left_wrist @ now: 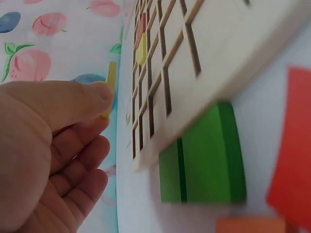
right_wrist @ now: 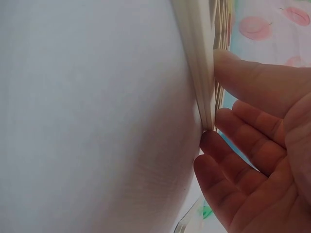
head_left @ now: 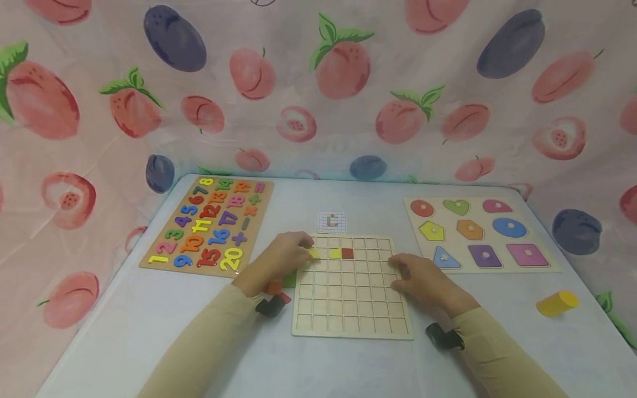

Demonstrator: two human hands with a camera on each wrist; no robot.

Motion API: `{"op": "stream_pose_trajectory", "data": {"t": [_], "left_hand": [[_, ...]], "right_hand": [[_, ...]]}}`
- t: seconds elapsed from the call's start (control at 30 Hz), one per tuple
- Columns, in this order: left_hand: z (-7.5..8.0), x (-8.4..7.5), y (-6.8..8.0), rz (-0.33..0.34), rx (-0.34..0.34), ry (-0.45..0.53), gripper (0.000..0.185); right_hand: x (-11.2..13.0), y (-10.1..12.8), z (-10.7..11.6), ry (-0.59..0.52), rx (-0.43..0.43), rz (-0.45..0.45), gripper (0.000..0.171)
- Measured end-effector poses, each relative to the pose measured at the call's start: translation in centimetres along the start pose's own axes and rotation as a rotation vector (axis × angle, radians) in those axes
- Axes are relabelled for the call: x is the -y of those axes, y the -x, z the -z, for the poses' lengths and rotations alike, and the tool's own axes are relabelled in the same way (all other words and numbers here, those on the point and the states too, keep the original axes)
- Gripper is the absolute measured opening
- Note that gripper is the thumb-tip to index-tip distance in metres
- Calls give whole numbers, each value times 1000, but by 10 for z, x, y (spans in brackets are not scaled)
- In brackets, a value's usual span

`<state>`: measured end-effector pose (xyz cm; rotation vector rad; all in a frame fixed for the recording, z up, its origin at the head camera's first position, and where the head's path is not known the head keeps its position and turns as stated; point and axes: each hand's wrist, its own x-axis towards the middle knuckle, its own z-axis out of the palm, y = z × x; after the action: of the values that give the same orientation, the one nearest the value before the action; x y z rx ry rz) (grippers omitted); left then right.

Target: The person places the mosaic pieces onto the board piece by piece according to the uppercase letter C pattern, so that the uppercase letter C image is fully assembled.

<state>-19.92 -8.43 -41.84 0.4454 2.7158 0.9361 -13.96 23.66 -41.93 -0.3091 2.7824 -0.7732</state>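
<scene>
Between thumb and index finger, my left hand [head_left: 283, 257] [left_wrist: 58, 131] pinches a thin yellow tile [left_wrist: 112, 75] near the upper left of the wooden grid board [head_left: 350, 304]. The other fingers of that hand curl loosely. A yellow piece with a slanted side [head_left: 335, 253] and a red square tile [head_left: 347, 253] lie side by side in the board's second row. At the board's right edge my right hand [head_left: 423, 279] [right_wrist: 262, 150] rests its thumb and fingertips, with the fingers loosely bent. Under the left forearm, other blocks are partly hidden.
Green blocks [left_wrist: 206, 160], an orange block [head_left: 273, 288] and a red block [left_wrist: 294, 145] lie left of the board. Behind it is a pattern card [head_left: 332, 222]. A number board [head_left: 199, 229] stands left, a shape board [head_left: 552, 237] right, a yellow cylinder [head_left: 557, 304] far right.
</scene>
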Motion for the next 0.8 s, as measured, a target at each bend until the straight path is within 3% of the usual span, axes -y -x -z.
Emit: {"op": "stream_pose_trajectory", "data": {"t": [0.4, 0.8], "left_hand": [[-13, -18, -18, -151, -12, 6, 28], [-25, -34, -32, -198, 7, -25, 26]], "right_hand": [[-1, 0, 0, 9, -1, 4, 55], [1, -1, -1, 7, 4, -15, 55]]}}
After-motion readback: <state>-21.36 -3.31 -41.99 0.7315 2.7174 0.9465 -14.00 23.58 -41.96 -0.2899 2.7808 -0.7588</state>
